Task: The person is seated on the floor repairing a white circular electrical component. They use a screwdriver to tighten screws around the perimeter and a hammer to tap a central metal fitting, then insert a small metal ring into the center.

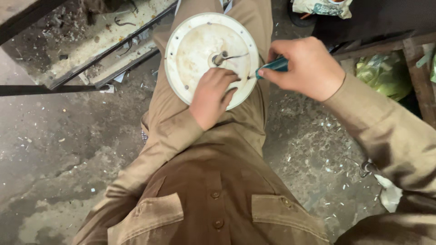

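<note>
Head view, looking straight down at a seated person's lap in a brown buttoned shirt (pixel 213 199) and tan trousers (pixel 236 118). Resting on the thighs: a round off-white metal cover (pixel 195 50), dish-shaped, grimy, with a short shaft (pixel 219 58) standing up at its centre and small screw holes near the rim. Left hand (pixel 212 95) lying on the near edge of the cover, fingers curled down against its face, pinning it to the lap rather than wrapped around anything. Right hand (pixel 302 68) closed tight around a screwdriver (pixel 272 67) with a teal handle, thin tip angled in toward the cover just beside the left fingers; exact contact point hidden by the knuckles. Below and around: cracked concrete floor (pixel 68 149) littered with pale chips and shavings, a dark metal frame (pixel 95 59) at upper left, a wooden bench leg (pixel 420 77) and a green bag (pixel 381 75) at right, a white rag (pixel 390 193) by the right sleeve. Likely risks, judged from this position: tip slipping off a screw or edge and jabbing the left fingers so close by; cover tilting or sliding off the legs, with only one palm and soft cloth steadying it; any loosened screw dropping and vanishing among the floor debris.
</note>
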